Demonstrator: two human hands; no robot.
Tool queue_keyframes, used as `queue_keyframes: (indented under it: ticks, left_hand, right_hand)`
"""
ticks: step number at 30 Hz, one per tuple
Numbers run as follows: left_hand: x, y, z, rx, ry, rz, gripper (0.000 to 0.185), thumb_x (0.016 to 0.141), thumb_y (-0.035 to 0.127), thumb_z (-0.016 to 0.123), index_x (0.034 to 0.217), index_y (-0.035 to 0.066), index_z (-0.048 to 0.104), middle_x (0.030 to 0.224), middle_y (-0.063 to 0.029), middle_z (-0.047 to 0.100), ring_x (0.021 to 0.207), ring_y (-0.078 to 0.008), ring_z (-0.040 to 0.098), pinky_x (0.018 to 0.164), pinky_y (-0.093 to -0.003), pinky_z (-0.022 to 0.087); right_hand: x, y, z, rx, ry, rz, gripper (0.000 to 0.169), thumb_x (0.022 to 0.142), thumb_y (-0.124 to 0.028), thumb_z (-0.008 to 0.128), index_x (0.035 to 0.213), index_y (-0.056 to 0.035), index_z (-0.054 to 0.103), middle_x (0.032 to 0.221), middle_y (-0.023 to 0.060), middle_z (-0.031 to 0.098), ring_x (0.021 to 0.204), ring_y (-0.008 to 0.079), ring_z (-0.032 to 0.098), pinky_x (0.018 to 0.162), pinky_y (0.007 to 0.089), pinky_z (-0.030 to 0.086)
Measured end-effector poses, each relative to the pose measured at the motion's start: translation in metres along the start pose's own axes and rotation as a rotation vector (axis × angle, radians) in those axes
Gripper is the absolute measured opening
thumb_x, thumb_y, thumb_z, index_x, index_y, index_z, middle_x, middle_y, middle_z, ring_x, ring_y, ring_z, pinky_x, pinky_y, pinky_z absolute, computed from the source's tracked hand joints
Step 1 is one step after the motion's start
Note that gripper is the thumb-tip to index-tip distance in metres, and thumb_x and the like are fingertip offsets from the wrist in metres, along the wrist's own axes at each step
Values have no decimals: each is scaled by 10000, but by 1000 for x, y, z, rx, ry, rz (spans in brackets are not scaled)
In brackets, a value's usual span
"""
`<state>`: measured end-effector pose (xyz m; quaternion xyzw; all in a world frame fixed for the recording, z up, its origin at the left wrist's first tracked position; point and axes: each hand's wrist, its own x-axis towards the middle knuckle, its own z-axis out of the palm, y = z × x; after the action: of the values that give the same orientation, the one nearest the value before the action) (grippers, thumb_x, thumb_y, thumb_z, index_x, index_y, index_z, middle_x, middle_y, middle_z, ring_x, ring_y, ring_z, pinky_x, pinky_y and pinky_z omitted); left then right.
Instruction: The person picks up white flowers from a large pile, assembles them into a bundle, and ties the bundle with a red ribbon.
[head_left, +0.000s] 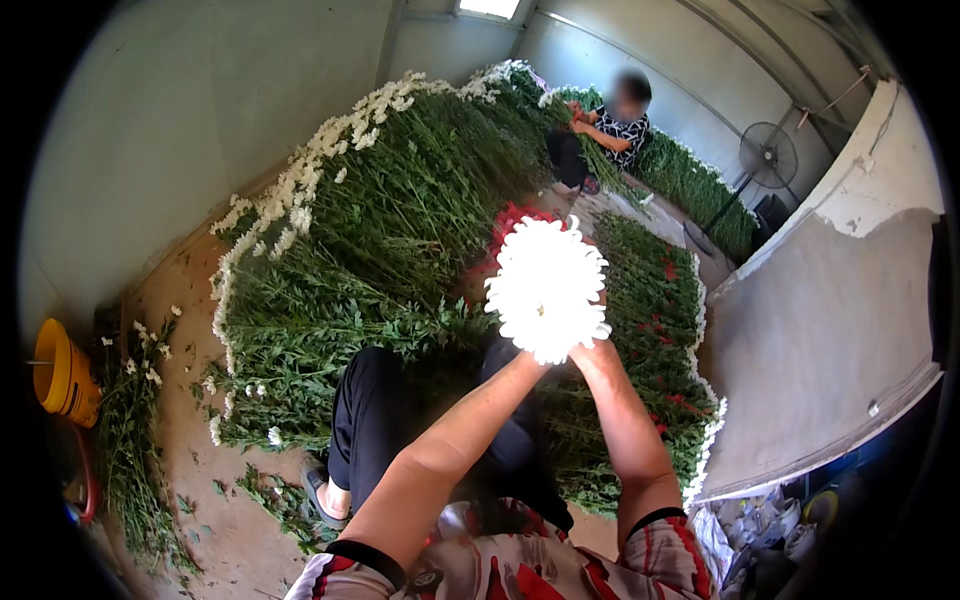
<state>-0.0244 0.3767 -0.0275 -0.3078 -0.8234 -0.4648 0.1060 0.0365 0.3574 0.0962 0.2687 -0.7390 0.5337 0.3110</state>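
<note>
White chrysanthemum blooms (547, 292) are held up in front of me, so overexposed that single heads merge. Both my forearms meet at them. My left hand (537, 361) is at their lower edge and my right hand (592, 351) at the lower right; the blooms hide most of both hands, the fingers and the stems. Behind the blooms lies a heap of red ties or strips (517, 223). Leafy chrysanthemum stems (360, 300) are piled to my left, white heads outward. Another row of stems (637, 300) with red strips lies to my right.
Farther back, a person (622, 139) sits handling stems. A pedestal fan (769, 155) stands at the right, beyond a low grey partition (817, 337). On the left are a yellow bucket (66, 375) and loose stems (131, 450). Plastic bags (750, 525) lie at lower right.
</note>
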Motion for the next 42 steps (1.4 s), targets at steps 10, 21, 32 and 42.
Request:
queue_keyframes:
  ticks: [10, 21, 32, 42]
  left_hand:
    - [-32, -17, 16, -106, 18, -33, 592, 964, 384, 483, 1466, 106, 338, 1464, -105, 390, 1316, -264, 384, 1130, -434, 267]
    - [-21, -50, 9, -462, -59, 136, 589, 961, 387, 496, 1457, 107, 348, 1446, -98, 412, 1304, -249, 404, 1123, -424, 291]
    - [-6, 46, -103, -1363, -128, 159, 639, 938, 358, 528, 1471, 93, 297, 1437, -119, 413, 1320, -253, 398, 1114, -414, 309]
    - [32, 47, -109, -1185, 49, 212, 712, 829, 207, 621, 1451, 73, 303, 1414, -149, 421, 1310, -296, 407, 1088, -409, 342]
  right_hand:
    - [-14, -7, -16, 64, -300, 361, 310, 806, -49, 628, 1113, -20, 598, 1247, 73, 522, 1165, 183, 520, 986, 295, 430]
    - [2, 14, -60, 65, -541, 395, 337, 876, -82, 627, 1207, -31, 586, 1226, 84, 583, 1140, 165, 548, 979, 302, 442]
    - [74, -60, -55, -82, -652, 511, 206, 892, -56, 603, 1093, -16, 622, 1010, 77, 654, 918, 146, 603, 840, 317, 491]
    - [84, -91, -53, -100, -541, 418, 280, 909, -53, 585, 1185, -9, 597, 1118, 97, 665, 977, 146, 611, 889, 316, 493]
